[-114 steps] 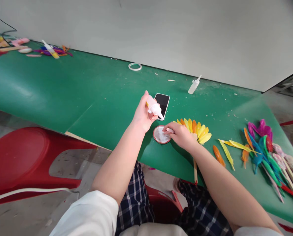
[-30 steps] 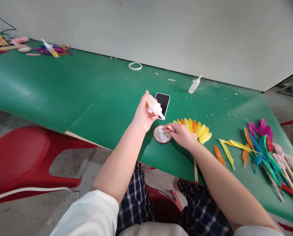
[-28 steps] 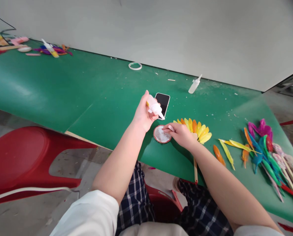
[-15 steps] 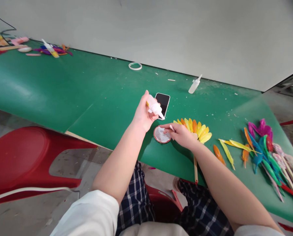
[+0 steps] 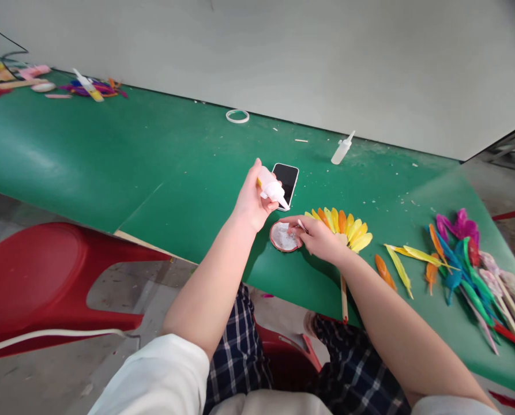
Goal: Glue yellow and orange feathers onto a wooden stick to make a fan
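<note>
My left hand (image 5: 254, 202) is wrapped round a white glue bottle (image 5: 271, 185), its nozzle tilted down to the right above the table. Just below the nozzle lies a small round disc (image 5: 284, 237) with a whitish face and a reddish rim. My right hand (image 5: 315, 235) reaches over the disc's right side, fingertips at its surface, with a small pale item (image 5: 303, 225) between the fingers, too small to name. Partly under that hand is a fan of yellow and orange feathers (image 5: 356, 230) on a wooden stick (image 5: 344, 297).
A phone (image 5: 288, 180) lies behind the bottle. Farther back are a second bottle (image 5: 342, 148) and a white ring (image 5: 237, 116). Coloured feathers (image 5: 460, 259) and sticks (image 5: 510, 308) cover the right end. More craft pieces lie far left, above a red chair (image 5: 27, 282).
The fingers of my right hand have shifted slightly over the disc. My left hand and the bottle have hardly moved.
</note>
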`<state>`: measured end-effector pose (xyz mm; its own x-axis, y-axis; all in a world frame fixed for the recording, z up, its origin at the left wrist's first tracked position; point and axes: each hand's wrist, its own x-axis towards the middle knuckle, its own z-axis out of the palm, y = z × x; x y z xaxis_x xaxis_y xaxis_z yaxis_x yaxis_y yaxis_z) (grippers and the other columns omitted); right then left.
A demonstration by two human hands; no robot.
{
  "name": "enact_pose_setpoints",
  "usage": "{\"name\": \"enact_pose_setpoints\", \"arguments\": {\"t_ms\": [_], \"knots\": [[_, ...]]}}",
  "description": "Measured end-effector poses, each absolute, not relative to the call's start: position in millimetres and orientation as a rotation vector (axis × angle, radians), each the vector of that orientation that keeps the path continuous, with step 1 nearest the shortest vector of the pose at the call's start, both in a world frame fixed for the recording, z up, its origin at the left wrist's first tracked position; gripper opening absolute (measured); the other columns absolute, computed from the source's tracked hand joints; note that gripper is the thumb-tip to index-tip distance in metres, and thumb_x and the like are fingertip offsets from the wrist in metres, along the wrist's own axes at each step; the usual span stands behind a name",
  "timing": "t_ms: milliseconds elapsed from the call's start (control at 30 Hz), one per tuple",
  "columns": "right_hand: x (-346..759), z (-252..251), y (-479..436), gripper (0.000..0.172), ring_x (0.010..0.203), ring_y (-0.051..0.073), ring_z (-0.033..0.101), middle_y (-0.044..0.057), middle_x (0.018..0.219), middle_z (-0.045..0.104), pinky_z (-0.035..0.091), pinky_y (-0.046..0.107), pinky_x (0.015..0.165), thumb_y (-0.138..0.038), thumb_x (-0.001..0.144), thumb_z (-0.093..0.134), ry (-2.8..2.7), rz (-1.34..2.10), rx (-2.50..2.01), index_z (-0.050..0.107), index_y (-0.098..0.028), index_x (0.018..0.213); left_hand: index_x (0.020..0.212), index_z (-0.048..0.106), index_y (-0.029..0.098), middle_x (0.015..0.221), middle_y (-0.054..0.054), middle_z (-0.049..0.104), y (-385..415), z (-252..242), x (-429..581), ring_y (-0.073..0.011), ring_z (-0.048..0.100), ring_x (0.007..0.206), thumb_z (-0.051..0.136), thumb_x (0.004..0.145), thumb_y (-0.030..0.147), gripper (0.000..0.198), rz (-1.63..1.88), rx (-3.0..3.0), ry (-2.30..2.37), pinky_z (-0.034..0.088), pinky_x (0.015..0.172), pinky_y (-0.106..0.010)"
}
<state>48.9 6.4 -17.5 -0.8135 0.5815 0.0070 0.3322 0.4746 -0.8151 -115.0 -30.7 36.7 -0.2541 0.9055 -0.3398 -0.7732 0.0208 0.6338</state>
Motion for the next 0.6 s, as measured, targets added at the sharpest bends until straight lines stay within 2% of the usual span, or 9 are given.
{"name": "enact_pose_setpoints", "arguments": {"t_ms": [233, 367, 467, 600], "knots": [[50.4, -14.3, 3.5, 0.032, 0.036, 0.006, 0.046, -0.001, 0.066, 0.055, 0.039, 0.022, 0.04, -0.026, 0.086, 0.036, -2.432, 1.414, -0.849, 0.055, -0.022, 0.111, 0.069, 0.051, 0.015, 0.045, 0.003, 0.049, -31.0, 37.7, -114.6, -0.0053, 0.044, 0.034, 0.049, 0.072, 0.062, 0.047, 1.604, 0.209, 0.874, 0.023, 0.029, -0.016], [50.3, -14.5, 3.7, 0.028, 0.035, 0.006, 0.047, -0.003, 0.06, 0.051, 0.04, 0.022, 0.039, -0.031, 0.085, 0.041, -2.399, 1.421, -0.837, 0.059, -0.02, 0.104, 0.068, 0.051, 0.015, 0.043, 0.003, 0.047, -31.1, 39.6, -113.8, -0.005, 0.042, 0.032, 0.049, 0.072, 0.062, 0.047, 1.601, 0.188, 0.871, 0.022, 0.028, -0.016], [49.3, -16.2, 4.4, 0.022, 0.035, 0.007, 0.048, -0.004, 0.055, 0.05, 0.04, 0.022, 0.038, -0.033, 0.08, 0.048, -2.345, 1.466, -0.899, 0.062, -0.018, 0.088, 0.066, 0.052, 0.015, 0.042, 0.003, 0.046, -31.0, 40.2, -113.6, -0.0048, 0.041, 0.031, 0.05, 0.073, 0.061, 0.047, 1.602, 0.179, 0.853, 0.021, 0.028, -0.016], [47.6, -21.7, 5.5, 0.008, 0.049, 0.011, 0.059, -0.002, 0.06, 0.06, 0.05, 0.025, 0.049, -0.024, 0.072, 0.058, -2.139, 1.667, -0.98, 0.063, -0.018, 0.075, 0.065, 0.051, 0.015, 0.041, 0.004, 0.044, -31.3, 41.7, -113.6, -0.0041, 0.04, 0.031, 0.046, 0.074, 0.063, 0.049, 1.555, 0.168, 0.876, 0.021, 0.029, -0.016]]}}
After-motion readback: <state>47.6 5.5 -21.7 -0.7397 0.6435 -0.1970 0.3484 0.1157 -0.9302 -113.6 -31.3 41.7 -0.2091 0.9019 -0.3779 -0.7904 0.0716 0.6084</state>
